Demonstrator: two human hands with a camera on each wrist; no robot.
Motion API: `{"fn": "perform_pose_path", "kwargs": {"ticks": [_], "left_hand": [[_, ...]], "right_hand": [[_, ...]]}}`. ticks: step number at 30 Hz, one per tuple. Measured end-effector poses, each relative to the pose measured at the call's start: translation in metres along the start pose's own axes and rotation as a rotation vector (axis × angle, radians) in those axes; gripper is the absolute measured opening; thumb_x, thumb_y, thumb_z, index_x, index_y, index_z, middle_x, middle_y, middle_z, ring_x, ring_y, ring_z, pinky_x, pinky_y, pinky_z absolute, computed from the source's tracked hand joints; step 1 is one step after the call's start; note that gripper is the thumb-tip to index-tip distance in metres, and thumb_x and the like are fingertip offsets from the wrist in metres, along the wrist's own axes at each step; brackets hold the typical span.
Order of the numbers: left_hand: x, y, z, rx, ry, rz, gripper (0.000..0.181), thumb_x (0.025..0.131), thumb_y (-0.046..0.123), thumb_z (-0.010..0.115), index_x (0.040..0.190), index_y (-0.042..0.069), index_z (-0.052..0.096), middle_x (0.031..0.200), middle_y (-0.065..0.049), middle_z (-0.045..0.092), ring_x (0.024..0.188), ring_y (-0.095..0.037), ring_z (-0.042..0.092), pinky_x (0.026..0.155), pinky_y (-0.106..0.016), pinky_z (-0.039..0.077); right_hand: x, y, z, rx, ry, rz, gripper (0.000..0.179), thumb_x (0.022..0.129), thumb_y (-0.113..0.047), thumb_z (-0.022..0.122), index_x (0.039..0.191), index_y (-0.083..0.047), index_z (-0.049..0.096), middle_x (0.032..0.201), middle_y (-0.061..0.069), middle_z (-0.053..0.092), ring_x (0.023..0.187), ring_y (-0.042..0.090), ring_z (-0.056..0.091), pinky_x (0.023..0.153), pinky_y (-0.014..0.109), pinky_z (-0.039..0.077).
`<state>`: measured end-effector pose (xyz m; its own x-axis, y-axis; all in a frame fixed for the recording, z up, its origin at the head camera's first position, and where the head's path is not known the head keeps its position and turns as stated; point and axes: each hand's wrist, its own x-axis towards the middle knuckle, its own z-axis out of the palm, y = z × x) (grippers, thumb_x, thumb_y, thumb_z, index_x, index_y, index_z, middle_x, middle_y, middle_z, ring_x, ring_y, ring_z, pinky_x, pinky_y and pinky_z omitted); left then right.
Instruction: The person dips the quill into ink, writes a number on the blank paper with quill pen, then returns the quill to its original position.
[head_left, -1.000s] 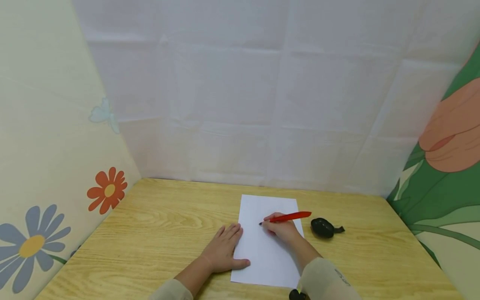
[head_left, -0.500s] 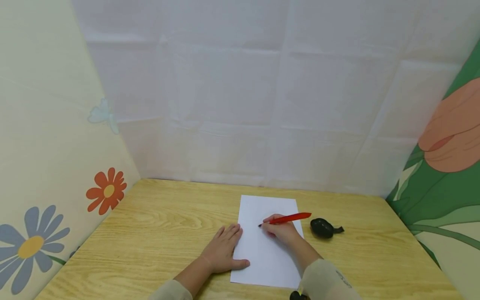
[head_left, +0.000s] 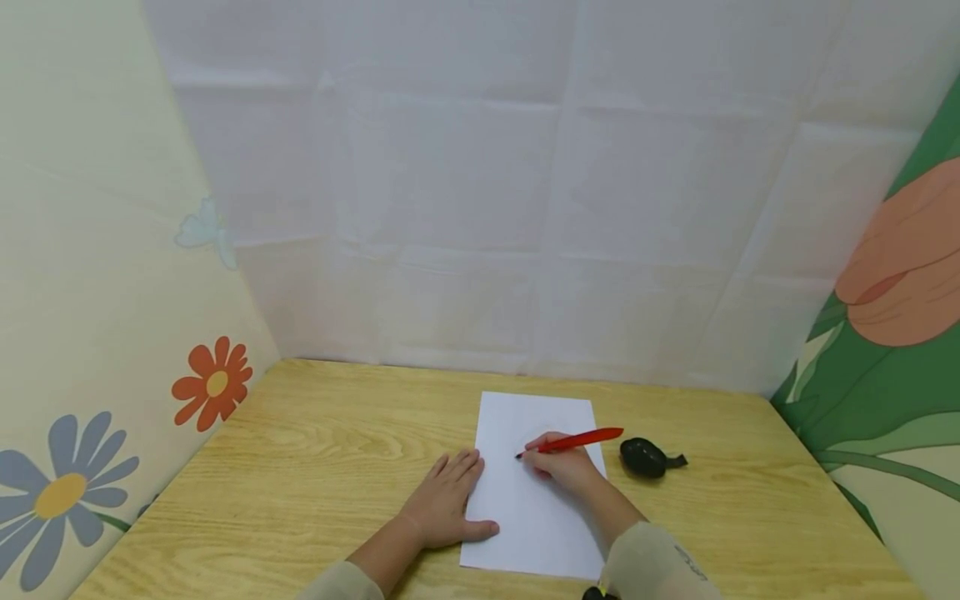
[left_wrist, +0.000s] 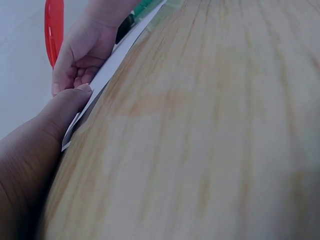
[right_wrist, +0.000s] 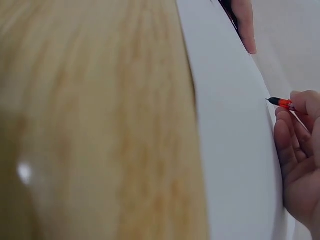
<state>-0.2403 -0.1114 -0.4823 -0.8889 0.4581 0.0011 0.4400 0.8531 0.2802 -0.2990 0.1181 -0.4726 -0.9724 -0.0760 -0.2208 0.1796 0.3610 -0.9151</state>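
A white sheet of paper lies on the wooden table. My right hand rests on it and pinches a red pen, whose dark tip points at the middle of the sheet. In the right wrist view, the pen's black tip is at the paper's surface; any mark there is too faint to tell. My left hand lies flat across the sheet's left edge, fingers straight and thumb on the paper. The left wrist view shows its thumb near my right hand.
To the right of the paper lies a shiny black rounded object with a short strap-like tail. A small dark thing shows by the right sleeve at the bottom edge. A white cloth hangs behind the table; flower-printed panels flank it.
The pen tip and my right hand have shifted slightly down and left over the sheet. My left hand stays at the paper's edge.
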Motion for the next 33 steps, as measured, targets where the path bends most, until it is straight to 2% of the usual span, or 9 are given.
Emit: {"fn": "perform_pose_path", "kwargs": {"ticks": [33], "left_hand": [[-0.0002, -0.0019, 0.0, -0.022, 0.003, 0.01, 0.102, 0.082, 0.073, 0.055, 0.152, 0.003, 0.032, 0.161, -0.01, 0.029, 0.151, -0.027, 0.022, 0.124, -0.052, 0.014]], "right_hand": [[-0.0095, 0.0015, -0.0016, -0.077, -0.043, -0.021, 0.022, 0.084, -0.03, 0.076, 0.098, -0.014, 0.072, 0.074, -0.001, 0.065, 0.07, 0.017, 0.058, 0.067, 0.025, 0.049]]}}
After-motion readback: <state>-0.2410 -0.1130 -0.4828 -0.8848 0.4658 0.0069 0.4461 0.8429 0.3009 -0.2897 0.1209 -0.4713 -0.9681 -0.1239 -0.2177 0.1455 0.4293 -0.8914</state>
